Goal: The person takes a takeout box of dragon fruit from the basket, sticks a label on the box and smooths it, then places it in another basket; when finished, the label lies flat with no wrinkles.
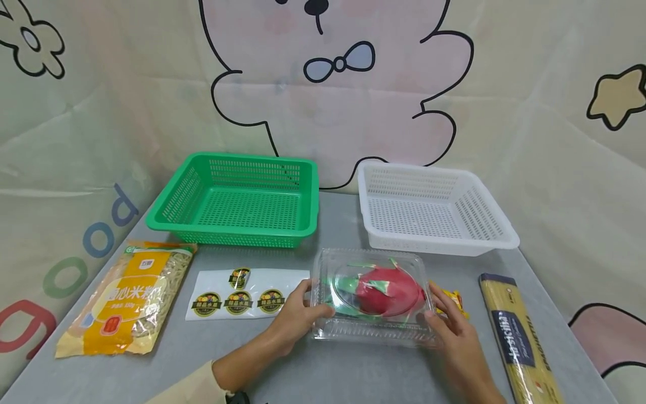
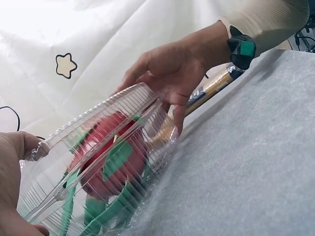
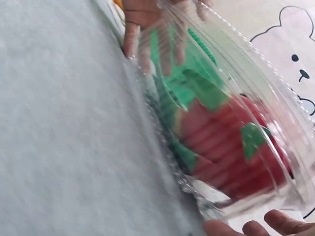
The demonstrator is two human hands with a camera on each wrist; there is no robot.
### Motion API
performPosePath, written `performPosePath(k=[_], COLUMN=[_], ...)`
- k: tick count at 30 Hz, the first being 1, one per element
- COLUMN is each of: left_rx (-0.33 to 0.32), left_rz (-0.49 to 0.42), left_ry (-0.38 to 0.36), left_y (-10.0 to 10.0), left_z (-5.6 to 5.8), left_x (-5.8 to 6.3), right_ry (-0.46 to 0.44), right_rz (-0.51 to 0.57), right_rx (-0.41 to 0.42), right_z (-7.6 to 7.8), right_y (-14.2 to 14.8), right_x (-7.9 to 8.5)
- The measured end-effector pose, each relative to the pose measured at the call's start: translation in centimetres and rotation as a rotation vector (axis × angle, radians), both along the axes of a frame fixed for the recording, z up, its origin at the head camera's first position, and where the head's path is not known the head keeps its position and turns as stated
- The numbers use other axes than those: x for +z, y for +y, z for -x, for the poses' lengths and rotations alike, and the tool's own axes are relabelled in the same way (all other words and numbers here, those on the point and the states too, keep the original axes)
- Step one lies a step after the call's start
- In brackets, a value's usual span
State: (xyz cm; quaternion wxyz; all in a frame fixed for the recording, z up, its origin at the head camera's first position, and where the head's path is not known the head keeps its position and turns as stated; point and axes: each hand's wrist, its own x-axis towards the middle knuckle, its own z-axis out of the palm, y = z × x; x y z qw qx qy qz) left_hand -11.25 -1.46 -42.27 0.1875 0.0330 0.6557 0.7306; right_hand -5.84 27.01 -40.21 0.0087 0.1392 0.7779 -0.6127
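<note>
A clear plastic clamshell box [image 1: 370, 334] with a red and green dragon fruit [image 1: 388, 292] inside is between my two hands, its lid down. My left hand [image 1: 300, 314] grips the box's left end, thumb over the near side. At the other end, my right hand [image 1: 456, 336] holds the right edge with thumb and fingers; in the right wrist view only its fingertips [image 3: 275, 223] show. The left wrist view has the box [image 2: 157, 118] tilted by the camera angle, low over the grey table [image 2: 246, 147]; whether it touches is unclear.
A green basket [image 1: 232, 238] and a white basket [image 1: 444, 244] stand at the back. On the left lie a bag of noodles [image 1: 126, 297] and a sticker sheet [image 1: 252, 322]. A noodle pack [image 1: 520, 336] lies right; a yellow packet [image 1: 456, 300] is partly hidden behind my right hand.
</note>
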Motion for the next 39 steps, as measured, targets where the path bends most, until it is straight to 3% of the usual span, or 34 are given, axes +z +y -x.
performPosePath(k=[6,17,25,31,39], left_rx=[0.004,0.011,0.02,0.014,0.005], left_rz=[-0.002,0.015,0.031,0.022,0.027], left_ry=[0.002,0.005,0.0,-0.012,-0.026], left_y=[-0.1,-0.2,-0.4,-0.3,-0.1], left_z=[0.1,0.1,0.1,0.2,0.2], left_x=[-0.2,-0.3,-0.5,-0.3,-0.3], right_ry=[0.01,0.133,0.206,0.219,0.169], right_rz=[-0.016,-0.093,-0.151,-0.134,-0.12], right_rx=[0.05,0.189,0.403,0.571,0.691], right_z=[0.5,2.2,5.5,8.3,10.5], right_y=[1.2,3.6,5.9,7.0,7.0], right_x=[0.6,2.4,3.2,3.1,2.9])
